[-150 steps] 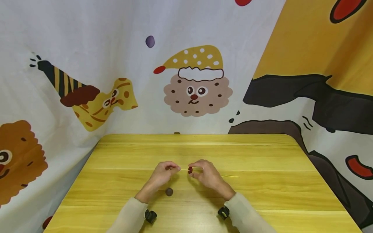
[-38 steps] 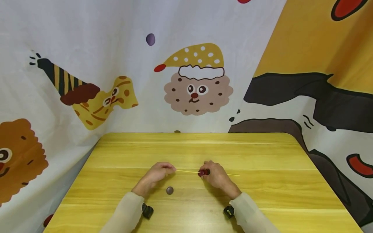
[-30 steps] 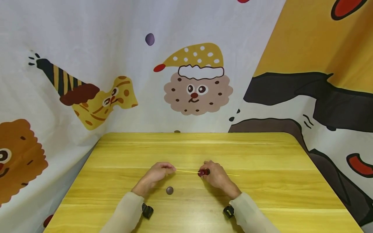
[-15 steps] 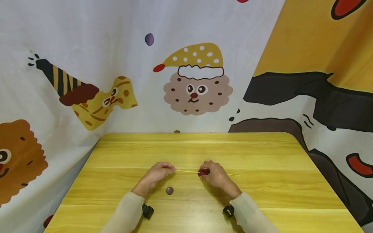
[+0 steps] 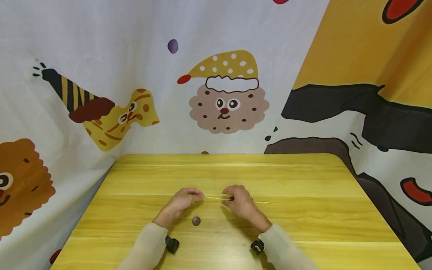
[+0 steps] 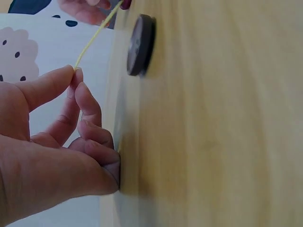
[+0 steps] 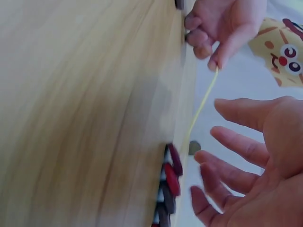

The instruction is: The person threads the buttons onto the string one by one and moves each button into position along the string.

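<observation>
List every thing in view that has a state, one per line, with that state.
left hand: pinches the end of the yellow string, fingers curled.
right hand: fingers spread and relaxed, holding nothing, close over the threaded buttons.
yellow string: stretched between the hands, its far end lying on the table.
threaded buttons: strung together in a row on the string, resting on the table.
loose dark button: lying flat on the table, unthreaded.
table: bears the buttons.

Head view high, facing forward-down over bench [image 5: 303, 180]; wrist views close, tilted sideways; all share yellow string [image 5: 216, 198].
</observation>
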### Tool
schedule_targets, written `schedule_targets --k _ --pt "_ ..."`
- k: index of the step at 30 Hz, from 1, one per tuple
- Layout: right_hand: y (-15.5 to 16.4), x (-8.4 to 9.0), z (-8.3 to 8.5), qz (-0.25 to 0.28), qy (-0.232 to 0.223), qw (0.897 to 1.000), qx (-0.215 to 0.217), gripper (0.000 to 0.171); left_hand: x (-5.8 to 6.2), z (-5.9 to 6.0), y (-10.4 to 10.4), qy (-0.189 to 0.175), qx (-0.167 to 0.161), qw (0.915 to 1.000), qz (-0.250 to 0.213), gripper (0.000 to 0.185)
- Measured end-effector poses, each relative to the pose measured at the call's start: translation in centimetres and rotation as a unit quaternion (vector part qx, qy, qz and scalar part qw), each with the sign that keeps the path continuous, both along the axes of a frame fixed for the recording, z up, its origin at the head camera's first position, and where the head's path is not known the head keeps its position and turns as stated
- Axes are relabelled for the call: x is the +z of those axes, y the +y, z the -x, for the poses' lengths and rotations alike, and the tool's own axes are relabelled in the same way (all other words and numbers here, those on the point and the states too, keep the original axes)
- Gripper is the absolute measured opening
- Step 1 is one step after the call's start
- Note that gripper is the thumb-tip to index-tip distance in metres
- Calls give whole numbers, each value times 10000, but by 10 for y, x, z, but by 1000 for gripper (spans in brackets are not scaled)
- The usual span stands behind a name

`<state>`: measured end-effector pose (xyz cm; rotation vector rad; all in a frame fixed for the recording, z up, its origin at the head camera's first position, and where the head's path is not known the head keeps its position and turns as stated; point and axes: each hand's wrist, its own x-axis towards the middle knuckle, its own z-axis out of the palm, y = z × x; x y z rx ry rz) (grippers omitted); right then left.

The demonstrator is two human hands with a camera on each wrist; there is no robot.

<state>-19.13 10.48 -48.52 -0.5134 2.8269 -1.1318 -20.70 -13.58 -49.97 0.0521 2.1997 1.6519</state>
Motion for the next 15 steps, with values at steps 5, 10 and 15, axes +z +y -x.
schedule_targets --k 5,10,15 --pt "-11 0 0 393 -136 9989 204 28 4 -1 4 -15 60 9999 132 25" --pt "-19 -2 1 560 -310 9977 226 27 7 -3 7 -2 10 9999 170 25" --pt "-26 -7 2 629 -277 9974 224 23 9 -3 9 -1 -1 9999 127 22"
